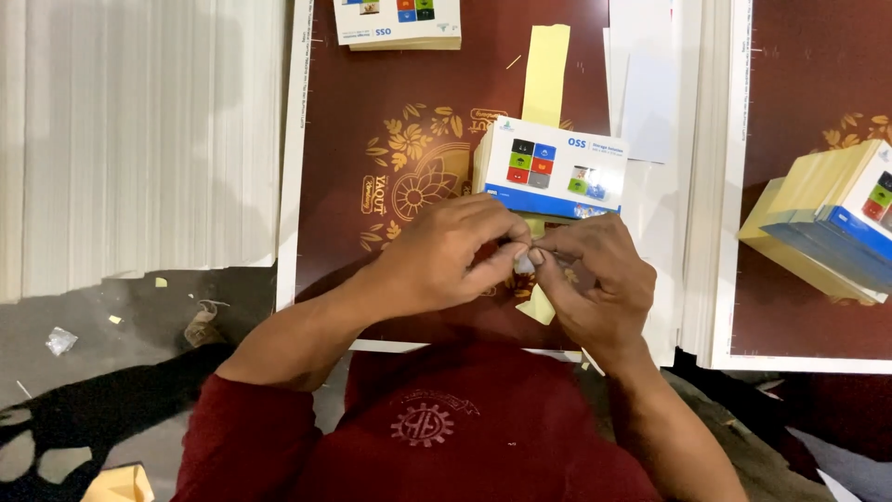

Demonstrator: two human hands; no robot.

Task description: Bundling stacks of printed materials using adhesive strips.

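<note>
As pinched: two hands (520, 265), one strip (544, 79).

A white-and-blue printed stack of flat cartons (550, 169), with coloured squares, is seen centre, just above the hands. A second such stack (398, 22) lies at the top edge; a third, fanned stack (836, 223) at right.
</note>
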